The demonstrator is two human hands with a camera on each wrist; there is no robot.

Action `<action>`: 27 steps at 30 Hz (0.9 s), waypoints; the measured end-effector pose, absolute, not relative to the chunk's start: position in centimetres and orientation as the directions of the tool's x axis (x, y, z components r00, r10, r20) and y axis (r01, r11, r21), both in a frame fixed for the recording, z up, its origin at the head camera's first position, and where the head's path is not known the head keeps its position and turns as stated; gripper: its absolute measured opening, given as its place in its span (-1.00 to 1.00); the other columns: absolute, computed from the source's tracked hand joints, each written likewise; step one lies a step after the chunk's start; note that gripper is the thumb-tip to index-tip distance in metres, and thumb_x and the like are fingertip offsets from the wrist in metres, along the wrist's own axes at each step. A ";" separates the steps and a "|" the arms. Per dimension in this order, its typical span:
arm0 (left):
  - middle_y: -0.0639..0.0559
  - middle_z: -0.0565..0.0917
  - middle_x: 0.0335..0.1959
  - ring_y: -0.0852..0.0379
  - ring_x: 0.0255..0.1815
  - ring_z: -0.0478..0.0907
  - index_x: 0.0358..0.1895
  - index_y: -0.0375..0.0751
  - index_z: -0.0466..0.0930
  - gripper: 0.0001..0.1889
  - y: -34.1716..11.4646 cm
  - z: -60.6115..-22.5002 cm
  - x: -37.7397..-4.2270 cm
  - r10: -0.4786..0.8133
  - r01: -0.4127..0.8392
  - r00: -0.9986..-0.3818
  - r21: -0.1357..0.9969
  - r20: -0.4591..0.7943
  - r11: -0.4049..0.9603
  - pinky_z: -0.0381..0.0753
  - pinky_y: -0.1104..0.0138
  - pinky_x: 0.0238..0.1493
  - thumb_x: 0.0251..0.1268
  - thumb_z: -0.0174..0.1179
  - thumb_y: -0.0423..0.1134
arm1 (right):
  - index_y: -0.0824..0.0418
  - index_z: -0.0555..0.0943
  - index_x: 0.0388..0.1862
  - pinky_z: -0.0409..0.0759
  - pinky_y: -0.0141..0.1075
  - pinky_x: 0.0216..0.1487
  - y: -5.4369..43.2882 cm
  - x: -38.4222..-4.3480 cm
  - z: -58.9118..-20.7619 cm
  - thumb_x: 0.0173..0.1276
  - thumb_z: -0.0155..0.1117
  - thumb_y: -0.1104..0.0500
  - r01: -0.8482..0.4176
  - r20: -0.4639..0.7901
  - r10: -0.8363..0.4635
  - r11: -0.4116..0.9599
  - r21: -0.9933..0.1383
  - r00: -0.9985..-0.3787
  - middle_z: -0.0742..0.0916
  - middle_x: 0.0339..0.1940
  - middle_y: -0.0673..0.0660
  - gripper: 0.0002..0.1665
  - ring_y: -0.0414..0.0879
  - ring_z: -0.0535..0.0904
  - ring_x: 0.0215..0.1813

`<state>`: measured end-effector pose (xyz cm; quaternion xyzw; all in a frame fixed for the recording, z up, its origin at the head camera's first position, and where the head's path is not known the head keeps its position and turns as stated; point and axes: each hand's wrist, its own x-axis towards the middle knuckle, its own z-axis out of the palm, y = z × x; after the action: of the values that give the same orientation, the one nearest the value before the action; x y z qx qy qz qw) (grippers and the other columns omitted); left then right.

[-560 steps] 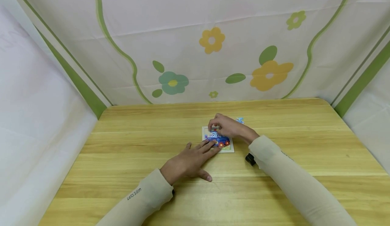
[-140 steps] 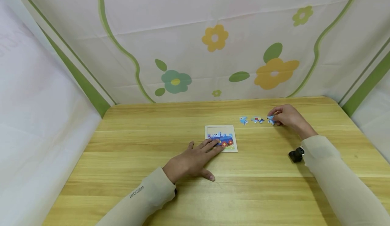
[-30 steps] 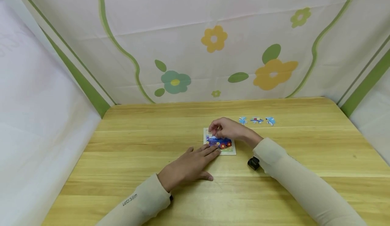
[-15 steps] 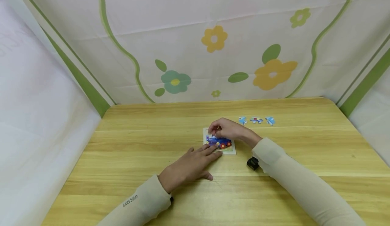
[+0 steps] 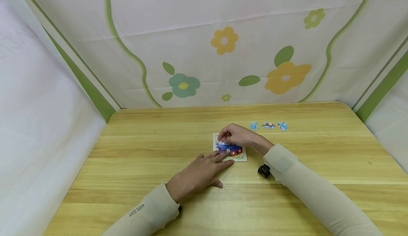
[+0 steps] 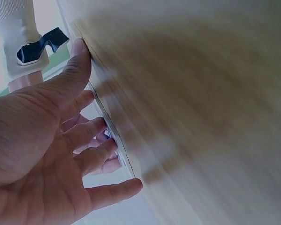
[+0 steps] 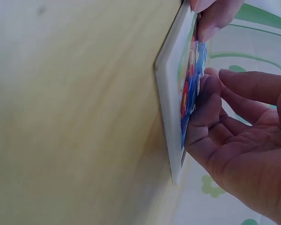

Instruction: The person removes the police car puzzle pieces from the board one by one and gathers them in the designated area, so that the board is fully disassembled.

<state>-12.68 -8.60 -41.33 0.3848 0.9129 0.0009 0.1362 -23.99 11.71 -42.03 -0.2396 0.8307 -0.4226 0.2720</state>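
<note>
A small jigsaw puzzle [image 5: 234,147] with a blue, red-wheeled vehicle lies in a white frame [image 5: 245,154] on the table. My left hand [image 5: 200,171] lies flat from the near left, straight fingertips on the frame's near edge and picture. Over the upper left of the puzzle, my right hand [image 5: 238,135] has curled fingers. In the right wrist view, those fingers [image 7: 196,126] touch the picture side; whether they pinch a piece is hidden. Beyond the right hand lie three loose puzzle pieces in a row: a left one [image 5: 254,126], a middle one [image 5: 268,125] and a right one [image 5: 282,126].
The wooden table [image 5: 137,151] reaches back to a fabric wall [image 5: 197,52] printed with flowers. White fabric sides [image 5: 47,122] flank the table. A black wrist camera [image 5: 264,171] sits under the right sleeve, close above the tabletop.
Earlier, one loose piece was visible; later three stood in a row, my right hand at the rightmost. That hand then returned to the puzzle, shifting barely over the last second. My left hand stayed.
</note>
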 end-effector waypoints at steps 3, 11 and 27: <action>0.04 0.14 0.72 -0.03 0.70 0.19 0.68 0.18 0.18 -0.15 -8.5 -41.4 -12.7 0.704 0.706 -0.666 0.099 -0.244 0.702 0.55 -0.15 0.40 0.38 0.21 0.26 | 0.39 0.73 -0.02 0.52 -0.29 -0.08 11.7 -24.0 -42.1 0.44 0.09 0.48 -0.174 -0.253 -0.629 0.536 -0.826 -0.735 0.70 -0.23 0.16 -0.70 -0.09 0.51 -0.21; 0.02 0.15 0.72 -0.03 0.70 0.18 0.68 0.17 0.19 -0.15 -8.5 -41.4 -12.7 0.708 0.706 -0.666 0.109 -0.235 0.700 0.55 -0.14 0.39 0.37 0.22 0.25 | 0.35 0.74 -0.11 0.49 -0.27 -0.09 11.9 -23.9 -42.3 0.39 0.11 0.50 -0.190 -0.239 -0.632 0.534 -0.824 -0.737 0.68 -0.27 0.14 -0.72 -0.07 0.49 -0.23; 0.04 0.10 0.73 -0.01 0.72 0.15 0.69 0.20 0.14 -0.15 -8.6 -41.3 -12.6 0.703 0.698 -0.666 0.123 -0.251 0.705 0.49 -0.14 0.45 0.40 0.21 0.25 | 0.28 0.63 -0.09 0.46 -0.25 -0.19 11.8 -23.2 -42.4 0.19 0.11 0.63 -0.253 -0.196 -0.670 0.512 -0.821 -0.716 0.60 -0.23 0.20 -0.59 -0.03 0.44 -0.22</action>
<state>-12.64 -8.61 -41.27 0.3838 0.9125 0.0081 0.1410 -23.25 11.76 -42.43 -0.2777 0.8312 -0.4088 0.2548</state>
